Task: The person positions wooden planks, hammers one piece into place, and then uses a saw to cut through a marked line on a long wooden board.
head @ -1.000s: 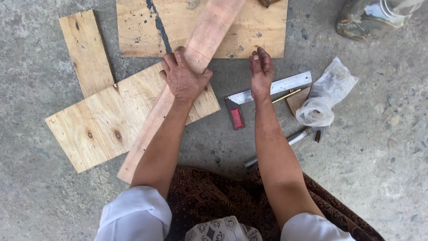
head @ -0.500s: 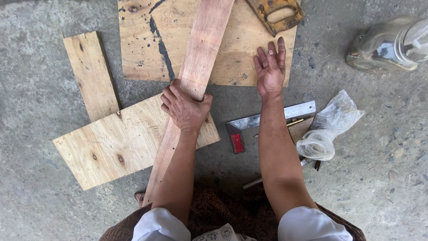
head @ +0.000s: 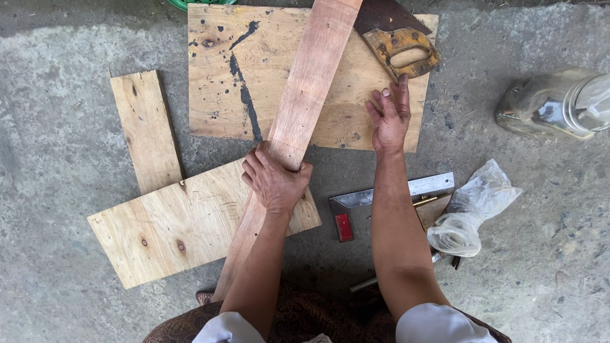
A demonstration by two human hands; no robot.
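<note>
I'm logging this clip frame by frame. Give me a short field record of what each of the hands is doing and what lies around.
left hand: grips long reddish plank, pressing it on the plywood
right hand: open, fingertips near handsaw handle
under plank: stained plywood sheet, pale plywood piece
right side: try square, plastic bag, glass jar
surface: concrete floor

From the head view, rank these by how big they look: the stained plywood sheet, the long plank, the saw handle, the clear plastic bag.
1. Stained plywood sheet, largest.
2. Long plank, which runs out of frame at the top, so its full size is unsure.
3 and 4. Clear plastic bag and saw handle look close; I would not rank them.
</note>
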